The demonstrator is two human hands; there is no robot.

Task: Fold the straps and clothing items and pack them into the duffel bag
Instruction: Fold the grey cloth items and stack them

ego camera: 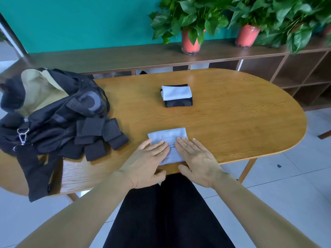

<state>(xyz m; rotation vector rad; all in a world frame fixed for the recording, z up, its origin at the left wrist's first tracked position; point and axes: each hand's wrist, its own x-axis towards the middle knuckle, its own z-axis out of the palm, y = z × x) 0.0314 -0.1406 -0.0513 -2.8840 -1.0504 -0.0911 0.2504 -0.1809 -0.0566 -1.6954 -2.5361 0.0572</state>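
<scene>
Left hand (148, 158) and right hand (198, 158), grips wide, flatten folded pale-blue cloth (168, 136); next, probably pinch it up for the black fabric duffel bag (53, 111).

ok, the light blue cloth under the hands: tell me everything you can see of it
The light blue cloth is a soft, thin-looking fabric folded into a compact rectangle, with faint crease lines across it. It lies flat on the wooden table at its near edge. The left hand and right hand press on its near half with straight fingers, side by side; its far half shows bare.
</scene>
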